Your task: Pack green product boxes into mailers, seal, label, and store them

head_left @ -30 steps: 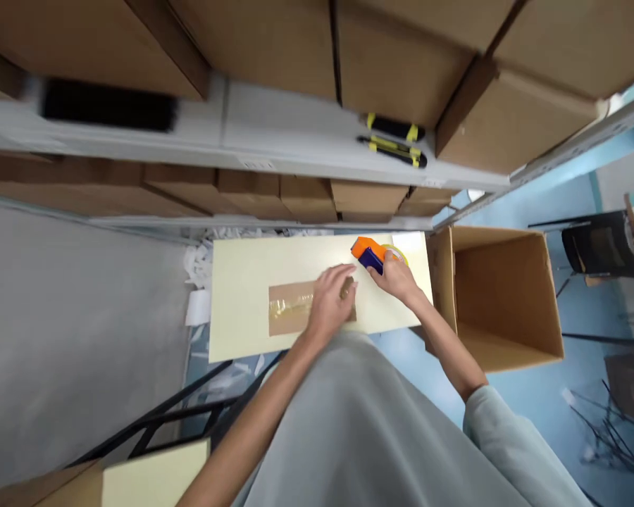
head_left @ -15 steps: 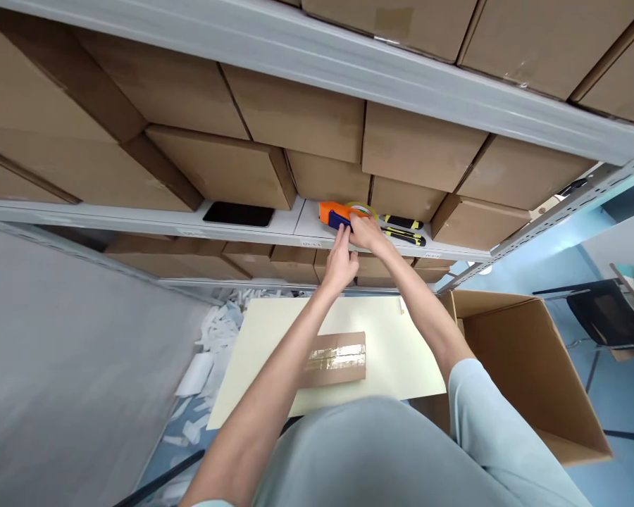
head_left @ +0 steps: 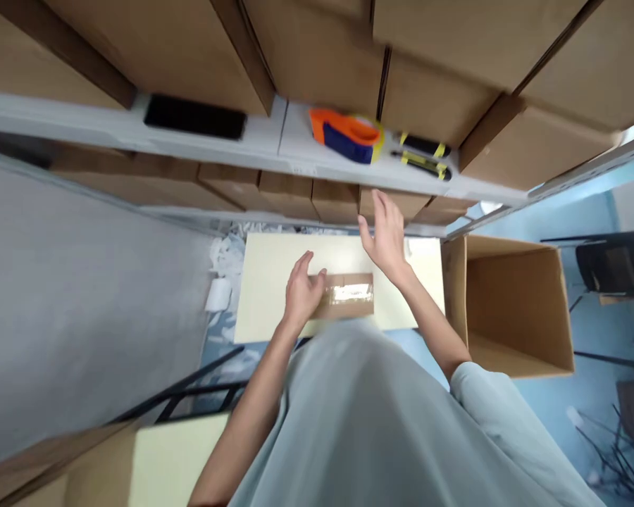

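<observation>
My left hand is open, fingers apart, over the left end of a small taped cardboard box; whether it touches the box I cannot tell. The box lies on a pale yellow tabletop. Higher and to the right, my right hand is open and holds nothing, between the shelf and the table. An orange and blue tape dispenser rests on the shelf. Two black and yellow cutters lie to its right.
A black flat object lies on the shelf at left. Cardboard boxes fill the shelves. A large open carton stands right of the table, with a black chair beyond. White scraps lie at left.
Both hands have come down from the shelf, and my right hand has let go of the tape dispenser, which stays there. The view has tilted downward, showing more of the floor.
</observation>
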Action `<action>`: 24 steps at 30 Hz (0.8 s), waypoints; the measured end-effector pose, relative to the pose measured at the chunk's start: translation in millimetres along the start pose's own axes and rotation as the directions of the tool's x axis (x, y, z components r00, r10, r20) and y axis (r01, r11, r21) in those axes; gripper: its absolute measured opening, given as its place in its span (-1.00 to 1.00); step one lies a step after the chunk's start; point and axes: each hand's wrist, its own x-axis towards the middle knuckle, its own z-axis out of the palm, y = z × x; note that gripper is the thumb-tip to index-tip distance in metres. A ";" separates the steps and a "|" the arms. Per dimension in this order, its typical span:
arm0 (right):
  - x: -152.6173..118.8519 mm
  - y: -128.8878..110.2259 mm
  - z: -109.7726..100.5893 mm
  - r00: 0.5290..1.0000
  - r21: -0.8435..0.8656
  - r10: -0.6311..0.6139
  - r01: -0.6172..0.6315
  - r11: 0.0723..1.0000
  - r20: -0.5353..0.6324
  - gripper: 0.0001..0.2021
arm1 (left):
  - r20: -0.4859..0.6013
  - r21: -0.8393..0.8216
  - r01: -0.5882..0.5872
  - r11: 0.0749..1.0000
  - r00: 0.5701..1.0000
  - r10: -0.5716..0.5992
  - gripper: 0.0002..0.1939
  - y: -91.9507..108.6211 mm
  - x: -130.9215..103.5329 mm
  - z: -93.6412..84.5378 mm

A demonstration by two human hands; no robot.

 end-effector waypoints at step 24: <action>-189.9 9.2 190.2 0.774 0.451 0.492 -0.632 0.630 0.398 0.00 | -0.083 0.301 0.493 0.816 0.867 -0.492 0.20 -39.9 -68.5 45.9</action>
